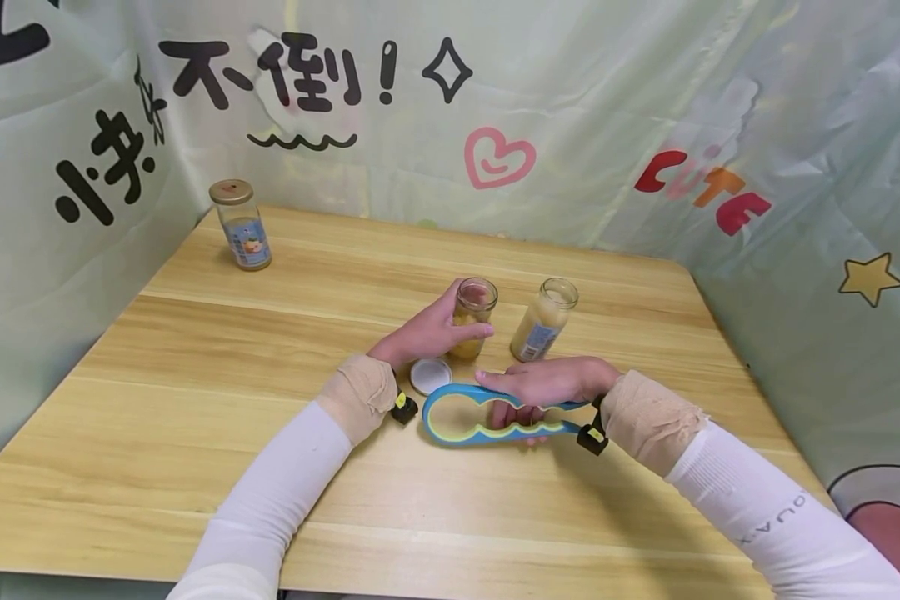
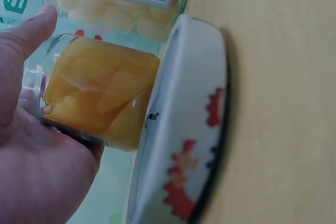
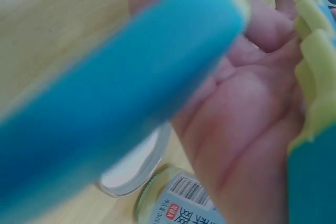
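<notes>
My left hand (image 1: 427,329) grips an open glass jar of orange-yellow fruit pieces (image 2: 105,93) that stands upright on the table, its thumb across the near side. Close in front of that jar, a lid (image 1: 431,377) lies with its white inside up; the left wrist view shows red print on its outer side. My right hand (image 1: 551,387) holds a blue and yellow-green jar opener (image 1: 457,440) with a round loop and scalloped inner edges. Some of its fingers pass inside the opener, and the thumb points left along the far arm.
Right of the held jar stands a second open jar (image 1: 543,321) with pale contents and a blue label. A third jar (image 1: 243,229), with a gold lid on, is at the table's back left. Printed cloth (image 1: 570,100) hangs around the wooden table (image 1: 195,433).
</notes>
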`<state>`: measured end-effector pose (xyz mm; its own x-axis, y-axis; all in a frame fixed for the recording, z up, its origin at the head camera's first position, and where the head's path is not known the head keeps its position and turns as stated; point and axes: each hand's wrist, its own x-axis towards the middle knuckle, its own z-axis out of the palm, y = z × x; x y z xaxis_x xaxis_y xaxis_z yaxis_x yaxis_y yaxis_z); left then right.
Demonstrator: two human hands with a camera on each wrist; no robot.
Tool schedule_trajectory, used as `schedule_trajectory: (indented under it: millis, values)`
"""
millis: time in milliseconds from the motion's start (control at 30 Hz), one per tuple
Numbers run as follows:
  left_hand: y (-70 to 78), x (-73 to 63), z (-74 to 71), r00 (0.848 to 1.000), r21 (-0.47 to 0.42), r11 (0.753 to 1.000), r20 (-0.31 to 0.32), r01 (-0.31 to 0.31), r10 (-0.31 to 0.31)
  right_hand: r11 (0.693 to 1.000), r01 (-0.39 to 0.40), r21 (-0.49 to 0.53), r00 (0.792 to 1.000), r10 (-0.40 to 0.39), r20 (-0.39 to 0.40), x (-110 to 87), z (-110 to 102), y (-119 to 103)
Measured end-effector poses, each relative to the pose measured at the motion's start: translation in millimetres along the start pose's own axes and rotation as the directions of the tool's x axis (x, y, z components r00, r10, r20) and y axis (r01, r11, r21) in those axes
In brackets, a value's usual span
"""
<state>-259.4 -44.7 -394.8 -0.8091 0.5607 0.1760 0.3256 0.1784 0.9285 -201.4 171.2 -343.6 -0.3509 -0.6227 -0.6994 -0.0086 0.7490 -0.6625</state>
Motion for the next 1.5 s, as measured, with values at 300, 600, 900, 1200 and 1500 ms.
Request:
schedule_trajectory:
  millis: [300, 600, 900, 1200, 1500]
  values:
    - [-2.5, -1.4, -0.8, 1.0, 0.015, 1.0, -0.002, 0.021, -0.021, 0.984, -0.009, -0.179, 0.999, 0.003, -0.037, 2.6, 1, -6]
    - [-2.8, -2.6, -2.4, 1.0, 0.027, 1.0, 0.011, 0.011, -0.011, 0.945, -0.066, -0.32, 0.995, 0.037, -0.095, 0.2, 3, -9]
    - [-2.6, 1.6, -3.4, 1.0, 0.039, 0.999, 0.017, 0.002, -0.002, 0.984, 0.056, -0.171, 0.988, -0.079, -0.13, -15.5, 5, -6]
    - [-4.0, -1.9, -6.5, 0.999, -0.006, 1.0, -0.026, 0.02, -0.021, 0.927, 0.337, -0.164, 0.92, -0.362, -0.152, -25.2, -5, -7]
    - [-10.2, -7.0, -24.6, 0.999, 0.036, 0.999, 0.03, -0.021, 0.02, 0.867, 0.477, -0.14, 0.83, -0.498, -0.252, -26.7, -8, -20]
